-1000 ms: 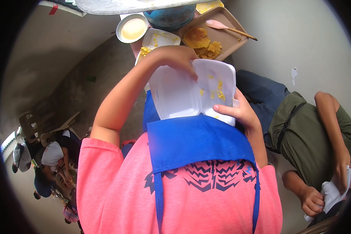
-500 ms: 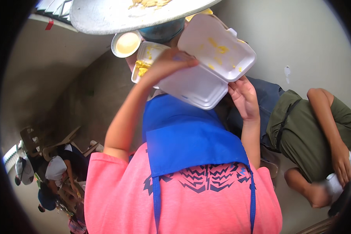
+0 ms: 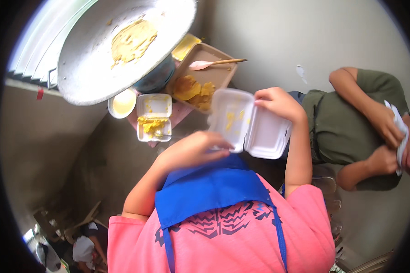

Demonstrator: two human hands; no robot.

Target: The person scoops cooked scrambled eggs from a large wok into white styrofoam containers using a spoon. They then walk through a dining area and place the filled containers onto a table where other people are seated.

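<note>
A white hinged foam takeout box (image 3: 269,132) is spread open in front of my blue apron, with yellow smears inside one half. My right hand (image 3: 280,103) is closed on its upper edge near the hinge. My left hand (image 3: 193,149) is at the box's lower left corner, its fingers blurred; whether they grip the edge is unclear. Beyond, a second open foam box (image 3: 155,105) holds a yellow mash with a utensil in it. A brown tray (image 3: 219,75) carries yellow, flat pieces and a spatula (image 3: 217,63) with a wooden handle.
A large metal pan (image 3: 89,63) with a tan paste (image 3: 134,41) stands at the upper left over a blue container (image 3: 156,78). Beside it is a bowl of pale yellow liquid (image 3: 122,103). A person in a green shirt (image 3: 346,120) is close on my right, holding a white cloth (image 3: 400,132).
The view has shifted, showing more of the pan and tray. The foam box has turned and moved lower. My right hand is now on its top edge; my left hand has come down to its lower corner.
</note>
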